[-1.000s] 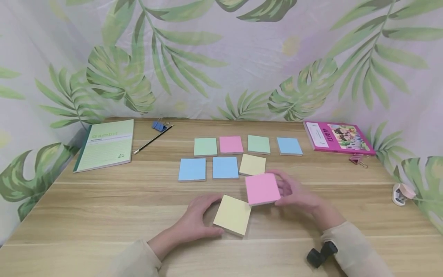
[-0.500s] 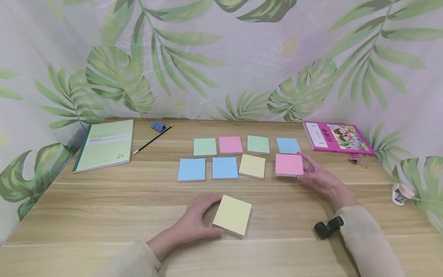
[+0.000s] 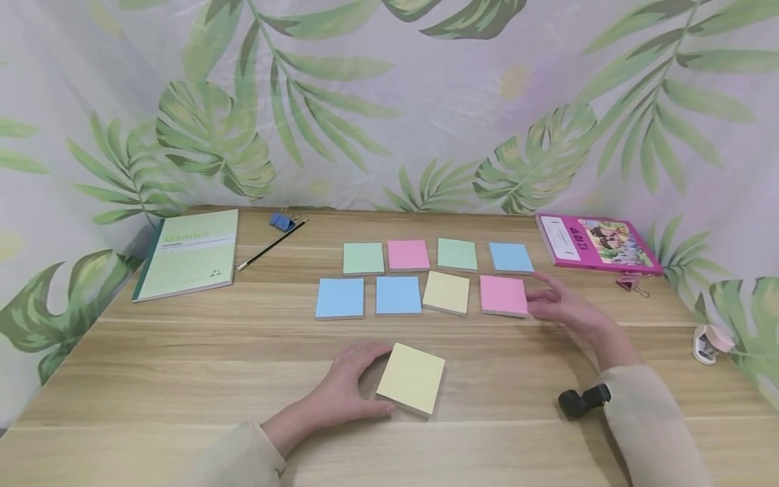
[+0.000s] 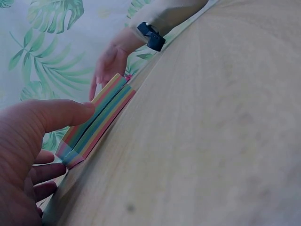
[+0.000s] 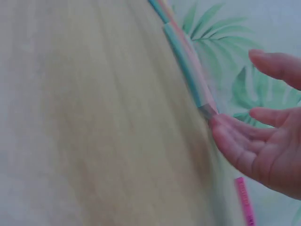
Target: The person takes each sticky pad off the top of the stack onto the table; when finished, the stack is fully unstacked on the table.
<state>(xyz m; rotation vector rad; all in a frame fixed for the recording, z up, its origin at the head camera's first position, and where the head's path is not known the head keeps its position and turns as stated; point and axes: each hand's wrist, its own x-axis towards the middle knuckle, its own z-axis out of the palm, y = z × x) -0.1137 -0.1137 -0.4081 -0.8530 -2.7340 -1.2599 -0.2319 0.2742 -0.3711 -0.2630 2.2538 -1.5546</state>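
Note:
My left hand [image 3: 341,389] curves round a yellow-topped sticky note pad [image 3: 411,379] near the front, thumb at its near corner and index finger at the far one. In the left wrist view the striped edges [image 4: 96,120] show two layers, one over the other. My right hand [image 3: 572,311] has its fingers loosely extended, fingertips right at the right edge of a pink sticky note pad [image 3: 503,295]. That pad lies flat at the right end of the front row, beside a slightly turned yellow pad [image 3: 446,293] and two blue pads [image 3: 398,295].
A back row holds a green pad [image 3: 364,258], a pink one, another green and a blue pad [image 3: 511,258]. Further left are a pencil [image 3: 272,245], a blue binder clip [image 3: 282,221] and a notebook [image 3: 190,253]. A pink book [image 3: 599,241], pink clip [image 3: 633,284] and small pink-white object [image 3: 711,343] lie right.
My right hand has carried the pink pad from beside the yellow stack to the front row's right end, set it down and loosened its fingers. My left hand has stayed in place.

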